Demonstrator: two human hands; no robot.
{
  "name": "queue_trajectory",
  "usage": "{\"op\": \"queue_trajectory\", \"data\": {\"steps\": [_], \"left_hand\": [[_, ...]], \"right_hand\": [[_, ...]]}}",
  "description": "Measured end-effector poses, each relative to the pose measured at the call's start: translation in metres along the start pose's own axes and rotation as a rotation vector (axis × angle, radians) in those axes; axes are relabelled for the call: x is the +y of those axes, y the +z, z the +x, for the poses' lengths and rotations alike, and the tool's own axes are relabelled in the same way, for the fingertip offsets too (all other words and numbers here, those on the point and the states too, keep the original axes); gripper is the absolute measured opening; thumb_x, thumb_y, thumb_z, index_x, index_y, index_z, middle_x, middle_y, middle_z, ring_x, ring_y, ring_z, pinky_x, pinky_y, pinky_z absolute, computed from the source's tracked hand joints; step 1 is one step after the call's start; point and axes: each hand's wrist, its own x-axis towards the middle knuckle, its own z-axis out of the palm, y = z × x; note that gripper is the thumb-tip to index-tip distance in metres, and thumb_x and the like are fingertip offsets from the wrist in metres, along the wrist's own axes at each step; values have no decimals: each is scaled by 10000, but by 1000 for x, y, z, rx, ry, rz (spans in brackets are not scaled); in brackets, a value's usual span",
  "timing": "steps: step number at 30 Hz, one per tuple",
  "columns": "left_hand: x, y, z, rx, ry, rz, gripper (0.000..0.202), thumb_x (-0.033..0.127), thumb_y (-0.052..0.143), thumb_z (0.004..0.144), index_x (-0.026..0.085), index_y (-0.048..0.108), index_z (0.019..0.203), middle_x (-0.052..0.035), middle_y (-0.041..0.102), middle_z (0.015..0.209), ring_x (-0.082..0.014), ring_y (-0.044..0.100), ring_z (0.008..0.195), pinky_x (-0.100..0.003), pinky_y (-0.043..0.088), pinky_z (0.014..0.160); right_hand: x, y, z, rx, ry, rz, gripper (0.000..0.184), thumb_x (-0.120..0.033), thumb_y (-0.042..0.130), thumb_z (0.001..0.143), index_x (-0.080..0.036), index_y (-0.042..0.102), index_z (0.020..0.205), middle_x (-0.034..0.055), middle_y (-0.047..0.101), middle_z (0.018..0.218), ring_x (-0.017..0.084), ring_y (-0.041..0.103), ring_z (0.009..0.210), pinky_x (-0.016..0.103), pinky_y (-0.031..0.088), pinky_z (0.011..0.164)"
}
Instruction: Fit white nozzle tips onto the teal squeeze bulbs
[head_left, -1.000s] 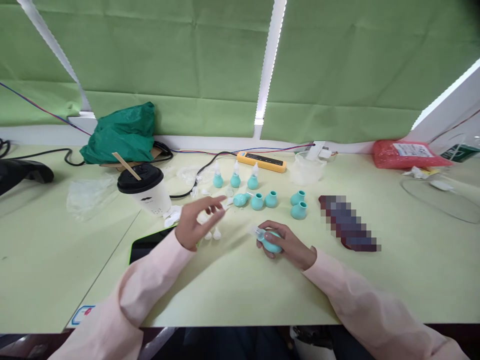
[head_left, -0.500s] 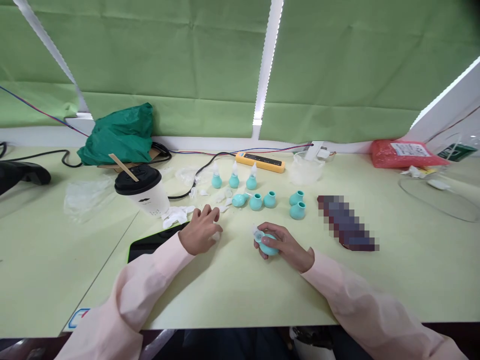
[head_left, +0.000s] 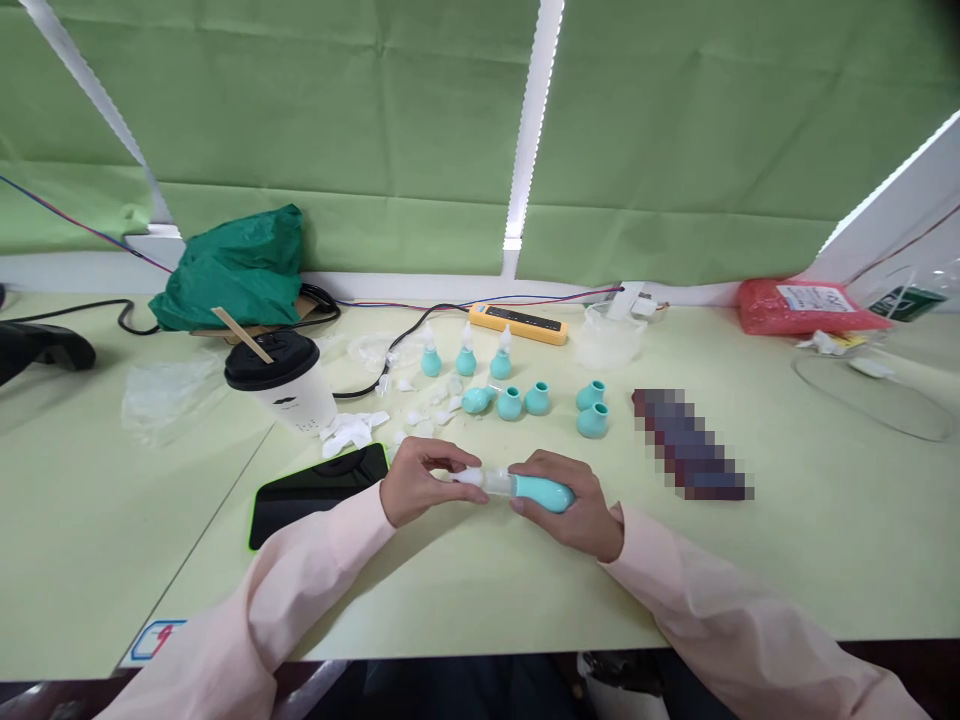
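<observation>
My right hand (head_left: 574, 505) is closed round a turquoise rubber bulb (head_left: 546, 492), which lies on its side with its neck to the left. From the neck a clear plastic tube (head_left: 498, 482) sticks out. My left hand (head_left: 427, 482) pinches a whitish pointed nozzle tip (head_left: 466, 477) in line with the tube; the two touch or nearly touch. Beyond my hands stand several open turquoise bulbs (head_left: 509, 403), and one lying bulb (head_left: 477, 400). Behind them are three bulbs with clear nozzles on top (head_left: 466, 360). Small whitish pieces (head_left: 424, 415) lie scattered near my left hand.
A lidded paper cup (head_left: 300, 400) with a wooden stick and a dark phone (head_left: 319, 490) are at left. A yellow power strip (head_left: 517, 325) and a translucent plastic bag (head_left: 609, 338) lie behind the bulbs. On the right are a pixelated dark object (head_left: 690, 445) and a red parcel (head_left: 810, 305).
My left hand has moved right from the scattered pieces with a nozzle tip, meeting the right hand. The bulb in my right hand has turned, its neck now toward the left.
</observation>
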Motion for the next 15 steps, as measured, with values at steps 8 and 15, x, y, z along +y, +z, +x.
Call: {"op": "queue_trajectory", "data": {"steps": [8, 15], "left_hand": [[-2, -6, 5, -200, -184, -330, 293, 161, 697, 501, 129, 654, 789, -30, 641, 667, -147, 577, 626, -273, 489, 620], [-11, 4, 3, -196, -304, -576, 282, 151, 683, 535, 85, 629, 803, -57, 661, 626, -172, 613, 609, -354, 480, 689]], "right_hand": [[4, -1, -3, 16, -87, -140, 241, -250, 565, 677, -218, 556, 916, 36, 572, 748, 127, 539, 615, 247, 445, 528], [3, 1, -4, 64, -128, -147, 247, -205, 573, 673, -200, 543, 919, 42, 557, 734, 130, 529, 614, 245, 433, 516]]}}
